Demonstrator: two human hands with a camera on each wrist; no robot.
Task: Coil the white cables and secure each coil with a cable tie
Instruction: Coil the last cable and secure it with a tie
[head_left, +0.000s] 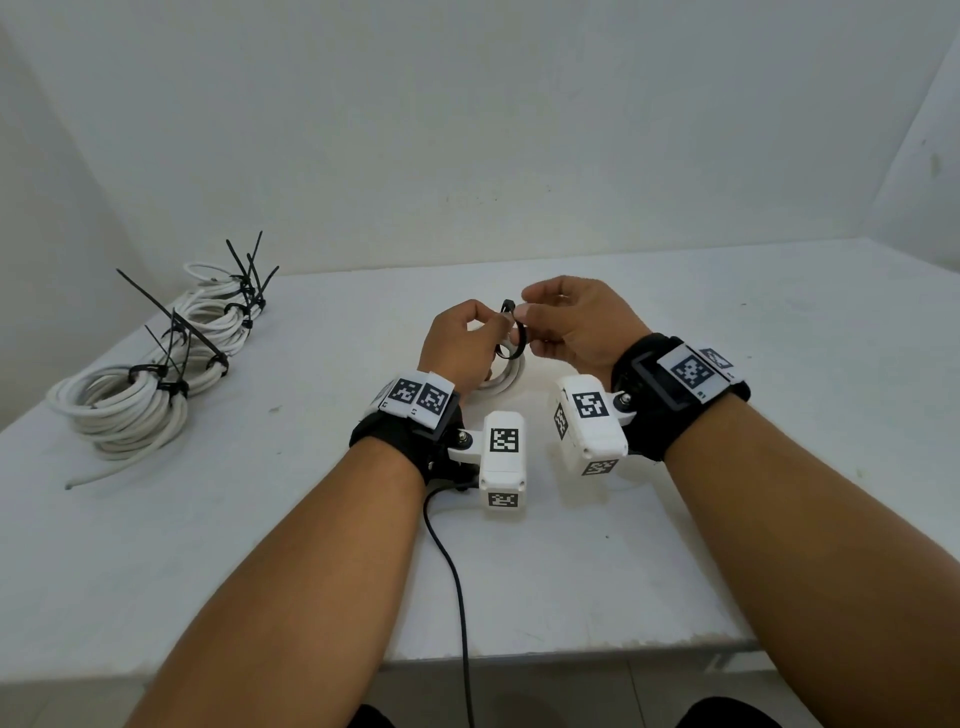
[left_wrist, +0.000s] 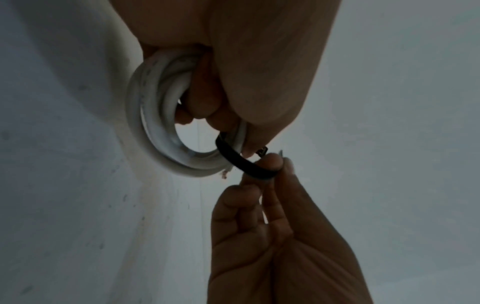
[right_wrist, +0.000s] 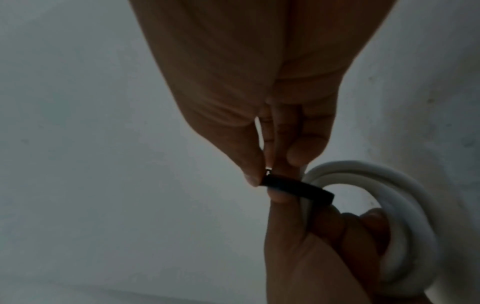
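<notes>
From your head view, your left hand (head_left: 462, 338) covers most of the white coil (head_left: 498, 382) it grips. Your right hand (head_left: 576, 322) hides the cable tie (head_left: 511, 332) tail beyond its pinch. You can't tell if the tip has entered the head.

I saw a white tabletop (head_left: 675, 519) carrying a row of tied cable coils (head_left: 130, 405) at its left, black tie tails sticking up from them.
</notes>
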